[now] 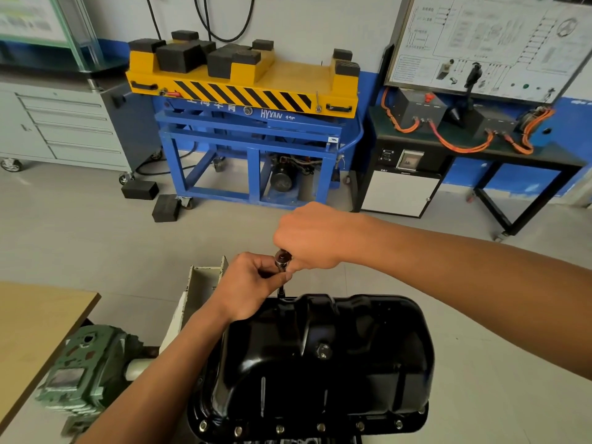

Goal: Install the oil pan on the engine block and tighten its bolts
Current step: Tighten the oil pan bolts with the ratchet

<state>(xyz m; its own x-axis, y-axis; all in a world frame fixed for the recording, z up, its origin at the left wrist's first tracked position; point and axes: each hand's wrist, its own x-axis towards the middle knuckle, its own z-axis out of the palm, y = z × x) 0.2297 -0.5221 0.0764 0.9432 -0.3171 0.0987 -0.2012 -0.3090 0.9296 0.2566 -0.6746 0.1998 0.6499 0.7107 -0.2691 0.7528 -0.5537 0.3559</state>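
A glossy black oil pan (320, 357) sits upside down on the engine block, which is almost wholly hidden beneath it. Several bolts (279, 429) stand along its near flange. At the pan's far edge a ratchet with a socket extension (282, 263) points down onto the flange. My right hand (309, 237) grips the ratchet's handle from above. My left hand (248, 285) pinches the extension just below the ratchet head. Whatever the socket sits on is hidden by the pan's rim.
A green gearbox housing (83, 366) and a white bracket (200, 293) of the stand lie left of the pan. A wooden tabletop (35, 322) is at the far left. Across the floor stand a blue-and-yellow lift cart (250, 100), a grey drawer cabinet (61, 123) and a training bench (464, 149).
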